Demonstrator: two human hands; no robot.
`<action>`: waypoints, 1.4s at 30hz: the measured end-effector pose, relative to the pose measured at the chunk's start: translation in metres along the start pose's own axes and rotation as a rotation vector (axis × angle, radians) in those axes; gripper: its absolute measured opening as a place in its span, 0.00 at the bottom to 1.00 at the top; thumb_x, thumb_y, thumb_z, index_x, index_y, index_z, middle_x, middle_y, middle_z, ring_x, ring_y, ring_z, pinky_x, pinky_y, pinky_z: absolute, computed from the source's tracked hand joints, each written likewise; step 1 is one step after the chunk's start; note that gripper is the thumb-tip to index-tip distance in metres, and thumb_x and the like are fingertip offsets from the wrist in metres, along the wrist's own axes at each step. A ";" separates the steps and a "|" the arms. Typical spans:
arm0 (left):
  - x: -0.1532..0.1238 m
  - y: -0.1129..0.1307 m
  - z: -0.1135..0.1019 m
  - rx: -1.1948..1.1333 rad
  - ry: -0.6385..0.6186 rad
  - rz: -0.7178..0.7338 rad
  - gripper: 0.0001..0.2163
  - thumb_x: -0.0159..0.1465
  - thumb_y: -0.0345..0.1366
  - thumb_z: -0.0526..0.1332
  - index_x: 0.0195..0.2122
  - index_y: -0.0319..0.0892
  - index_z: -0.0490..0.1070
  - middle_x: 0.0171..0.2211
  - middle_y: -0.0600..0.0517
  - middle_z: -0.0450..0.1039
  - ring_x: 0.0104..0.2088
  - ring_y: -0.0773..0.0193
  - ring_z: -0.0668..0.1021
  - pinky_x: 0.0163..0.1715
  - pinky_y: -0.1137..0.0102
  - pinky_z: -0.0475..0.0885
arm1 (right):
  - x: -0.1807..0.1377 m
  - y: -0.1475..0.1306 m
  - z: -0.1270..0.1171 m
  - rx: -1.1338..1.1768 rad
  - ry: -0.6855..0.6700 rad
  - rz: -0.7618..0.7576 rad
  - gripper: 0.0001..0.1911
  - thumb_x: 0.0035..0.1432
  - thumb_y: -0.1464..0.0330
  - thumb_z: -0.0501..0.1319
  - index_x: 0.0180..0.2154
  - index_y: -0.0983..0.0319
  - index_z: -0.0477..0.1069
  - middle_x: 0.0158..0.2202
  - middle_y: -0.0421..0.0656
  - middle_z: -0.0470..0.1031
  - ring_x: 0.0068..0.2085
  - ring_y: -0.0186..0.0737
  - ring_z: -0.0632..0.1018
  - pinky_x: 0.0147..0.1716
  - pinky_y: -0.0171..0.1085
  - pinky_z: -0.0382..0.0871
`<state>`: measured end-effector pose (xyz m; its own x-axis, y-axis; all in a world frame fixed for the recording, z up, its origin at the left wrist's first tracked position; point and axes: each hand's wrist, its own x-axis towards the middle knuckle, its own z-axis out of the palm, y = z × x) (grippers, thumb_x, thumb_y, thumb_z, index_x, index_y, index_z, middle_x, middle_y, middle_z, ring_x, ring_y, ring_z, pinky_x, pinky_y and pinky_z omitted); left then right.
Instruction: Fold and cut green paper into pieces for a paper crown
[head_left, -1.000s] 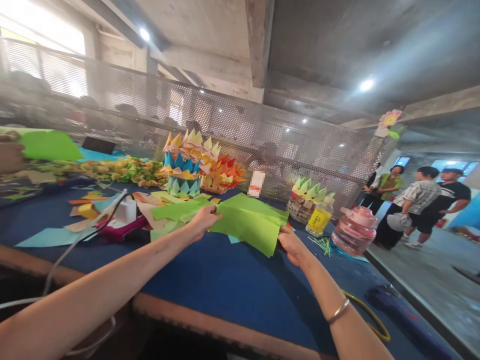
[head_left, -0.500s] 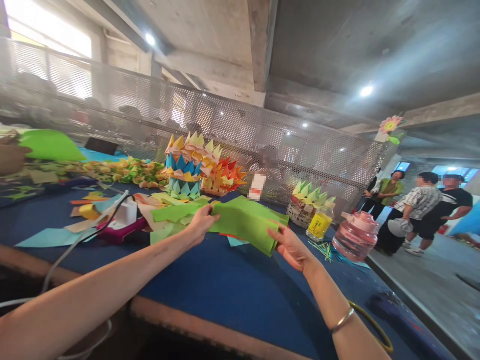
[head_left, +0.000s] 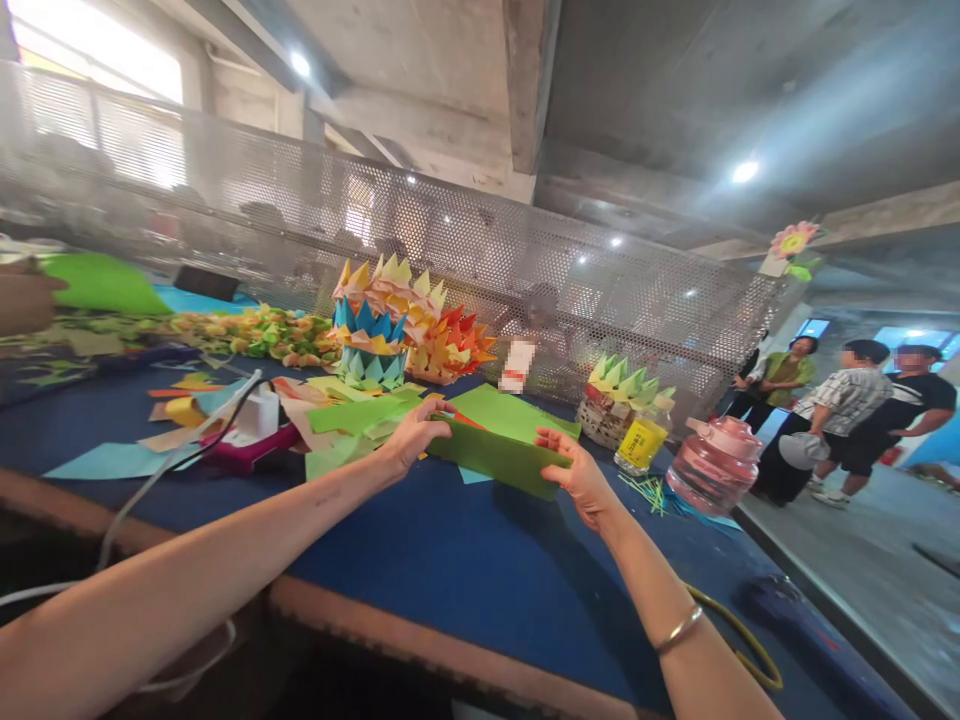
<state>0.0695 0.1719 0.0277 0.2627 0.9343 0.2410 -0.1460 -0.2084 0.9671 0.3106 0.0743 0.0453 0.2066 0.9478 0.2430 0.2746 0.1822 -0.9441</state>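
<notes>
Between my two hands a sheet of green paper (head_left: pixel 495 458) is held upright above the blue table (head_left: pixel 450 550), its darker face toward me. My left hand (head_left: pixel 424 430) pinches its left end. At the right end, my right hand (head_left: pixel 577 470) grips it between thumb and fingers. Behind it lies a brighter green sheet (head_left: pixel 517 405), with a bit of orange paper showing at its left. A small light-blue paper piece (head_left: pixel 474 476) peeks out below the held sheet. Loose green paper sheets (head_left: pixel 360 415) lie beside my left hand.
Folded-paper crowns (head_left: pixel 371 340) stand at the back centre. On the right are a paper-trimmed basket (head_left: pixel 600 410), a yellow-labelled bottle (head_left: pixel 639 445) and a pink jug (head_left: pixel 712 465). A magenta-based power strip (head_left: pixel 251 450) with cables sits left. Several people stand beyond the table.
The green paper has tilted from lying slanted to standing on edge, with its darker face now toward me. My right hand has turned and shifted slightly, fingers now over its top edge.
</notes>
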 end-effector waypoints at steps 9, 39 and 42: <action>0.003 -0.007 0.005 -0.111 -0.028 -0.107 0.18 0.48 0.49 0.66 0.32 0.40 0.74 0.29 0.49 0.77 0.29 0.60 0.76 0.28 0.70 0.67 | -0.002 0.009 0.008 -0.037 0.033 -0.018 0.27 0.37 0.73 0.64 0.45 0.60 0.73 0.34 0.37 0.76 0.32 0.36 0.73 0.33 0.34 0.65; 0.006 -0.004 0.001 -0.208 -0.190 -0.052 0.20 0.37 0.38 0.73 0.32 0.40 0.75 0.26 0.53 0.78 0.28 0.62 0.78 0.34 0.68 0.71 | 0.004 0.011 0.002 -0.043 0.058 -0.050 0.17 0.40 0.65 0.66 0.37 0.57 0.79 0.38 0.40 0.81 0.41 0.47 0.79 0.47 0.46 0.69; 0.009 -0.009 -0.001 -0.163 -0.190 -0.052 0.15 0.39 0.34 0.71 0.30 0.40 0.75 0.25 0.53 0.78 0.27 0.62 0.78 0.32 0.69 0.71 | 0.004 0.012 0.001 -0.075 0.050 -0.041 0.14 0.38 0.67 0.68 0.33 0.56 0.79 0.37 0.40 0.81 0.44 0.50 0.78 0.49 0.48 0.67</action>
<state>0.0725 0.1822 0.0212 0.4460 0.8683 0.2173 -0.2755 -0.0978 0.9563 0.3139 0.0803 0.0350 0.2401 0.9253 0.2936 0.3532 0.1984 -0.9142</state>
